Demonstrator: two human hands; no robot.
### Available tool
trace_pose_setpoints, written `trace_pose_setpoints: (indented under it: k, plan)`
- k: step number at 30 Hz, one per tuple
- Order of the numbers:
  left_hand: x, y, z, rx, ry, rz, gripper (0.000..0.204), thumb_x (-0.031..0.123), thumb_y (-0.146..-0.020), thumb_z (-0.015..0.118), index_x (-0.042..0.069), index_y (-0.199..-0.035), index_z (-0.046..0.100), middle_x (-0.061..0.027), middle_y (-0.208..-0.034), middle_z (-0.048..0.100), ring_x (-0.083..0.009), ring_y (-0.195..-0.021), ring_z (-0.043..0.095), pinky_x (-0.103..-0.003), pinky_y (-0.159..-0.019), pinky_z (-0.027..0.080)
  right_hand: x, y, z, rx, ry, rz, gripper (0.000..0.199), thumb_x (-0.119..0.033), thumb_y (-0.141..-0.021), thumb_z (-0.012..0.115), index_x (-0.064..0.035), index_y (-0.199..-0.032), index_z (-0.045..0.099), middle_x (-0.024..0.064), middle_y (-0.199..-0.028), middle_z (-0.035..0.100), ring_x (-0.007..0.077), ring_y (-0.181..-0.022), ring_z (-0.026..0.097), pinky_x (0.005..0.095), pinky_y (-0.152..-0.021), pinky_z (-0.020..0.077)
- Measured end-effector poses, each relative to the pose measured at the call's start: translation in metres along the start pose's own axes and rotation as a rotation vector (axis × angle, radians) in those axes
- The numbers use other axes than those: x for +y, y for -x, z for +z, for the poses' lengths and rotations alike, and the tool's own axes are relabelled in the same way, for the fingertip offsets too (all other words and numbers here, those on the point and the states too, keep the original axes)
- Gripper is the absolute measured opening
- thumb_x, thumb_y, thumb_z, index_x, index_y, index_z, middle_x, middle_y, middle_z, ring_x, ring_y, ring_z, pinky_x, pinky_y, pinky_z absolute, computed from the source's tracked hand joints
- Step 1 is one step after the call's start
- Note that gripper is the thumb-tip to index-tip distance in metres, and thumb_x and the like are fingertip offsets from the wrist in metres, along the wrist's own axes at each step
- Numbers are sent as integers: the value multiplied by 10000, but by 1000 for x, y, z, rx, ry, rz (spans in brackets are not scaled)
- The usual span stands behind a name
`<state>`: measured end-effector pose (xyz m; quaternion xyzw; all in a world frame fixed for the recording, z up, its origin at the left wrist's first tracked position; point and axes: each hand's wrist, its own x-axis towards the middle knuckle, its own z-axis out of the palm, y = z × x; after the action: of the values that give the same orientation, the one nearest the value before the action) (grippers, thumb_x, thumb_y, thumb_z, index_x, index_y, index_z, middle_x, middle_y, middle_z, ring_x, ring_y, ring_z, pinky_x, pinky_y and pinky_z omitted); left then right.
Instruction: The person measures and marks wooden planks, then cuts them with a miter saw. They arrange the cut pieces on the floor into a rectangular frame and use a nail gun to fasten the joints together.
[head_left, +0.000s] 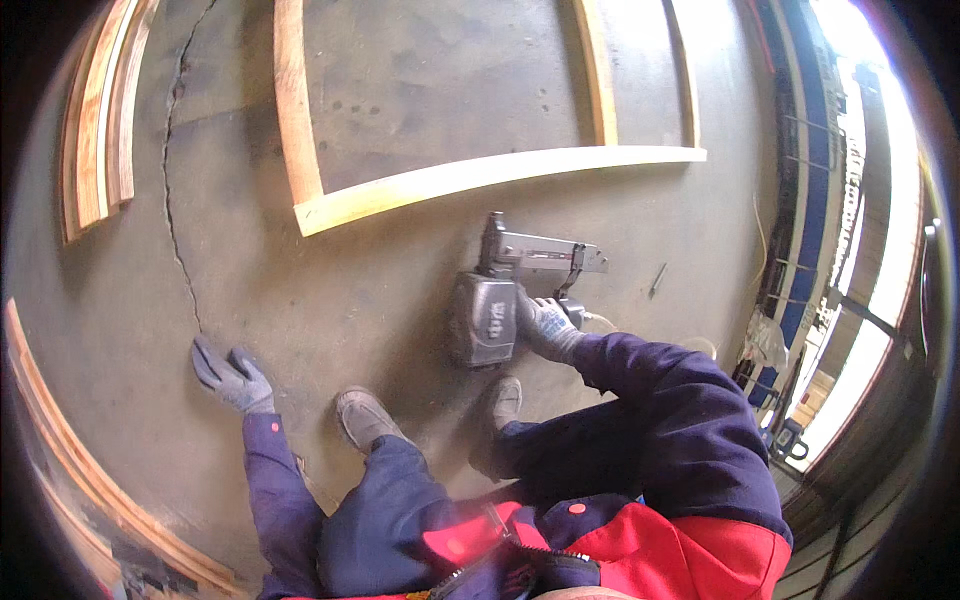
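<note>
My right hand (pixel 550 328), in a grey work glove, is wrapped round the handle of a black pneumatic nail gun (pixel 488 320). The gun's grey magazine (pixel 548 252) points to the right, and a pale air hose (pixel 604 322) runs from the handle end. Out to the left, my gloved left hand (pixel 233 376) holds nothing, its fingers stretched and thumb apart, above the concrete. Beyond the gun lies a wooden frame on the floor, with a pale front board (pixel 480 178) meeting a left board (pixel 293 100) and two boards (pixel 598 75) at the right.
Stacked timber (pixel 105 115) lies at the far left, with more long boards (pixel 90 470) at the near left. A crack (pixel 170 180) runs along the concrete floor. A small thin metal piece (pixel 657 278) lies right of the gun. Blue racking (pixel 812 190) lines the right side.
</note>
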<state>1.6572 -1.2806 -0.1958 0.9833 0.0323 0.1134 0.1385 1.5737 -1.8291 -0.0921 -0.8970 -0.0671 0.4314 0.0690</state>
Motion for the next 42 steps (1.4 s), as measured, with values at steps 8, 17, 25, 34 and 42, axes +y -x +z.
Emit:
trace_pose_setpoints:
  k: [8, 17, 25, 34, 42]
  plan:
    - [17, -19, -30, -257, -199, -58, 660, 193, -892, 670, 6, -1489, 460, -261, -1508, 458, -448, -1361, 450, -569, -1118, 363, -8, -2, 14, 15, 37, 146, 962, -195, -831, 745, 86, -1568, 195, 190, -1151, 654, 374, -1081, 654, 477, -977, 482]
    - [123, 138, -315, -624, 775, -810, 610, 353, -1018, 628, 61, -1527, 457, -144, -1398, 641, -329, -1173, 650, -451, -1045, 508, -33, 303, -67, -6, -140, 336, 650, -402, -925, 720, -71, -1450, 527, 190, -781, 719, 361, -753, 714, 516, -686, 550]
    - [354, 591, -777, -1294, 399, -1337, 526, 369, -1067, 401, 33, -1459, 502, -184, -1599, 416, -391, -1333, 547, -466, -1188, 374, 20, 525, -126, -349, -325, 394, 450, -323, -936, 695, -69, -1280, 560, 130, -737, 644, 279, -644, 637, 430, -568, 490]
    - [418, 769, -894, -804, 631, -2079, 549, 398, -1080, 388, 27, -1475, 480, -181, -1593, 425, -368, -1384, 494, -457, -1197, 370, -85, 438, -349, 133, -767, 284, 232, -235, -948, 667, -66, -1089, 597, 63, -686, 559, 187, -521, 550, 332, -435, 423]
    - [302, 830, -873, -375, 889, -2150, 571, 423, -1092, 376, 22, -1488, 461, -179, -1588, 432, -348, -1429, 448, -448, -1206, 365, -394, 458, -238, -135, -76, -156, 470, -357, -916, 711, -28, -1246, 647, 172, -973, 698, 307, -890, 699, 430, -727, 571]
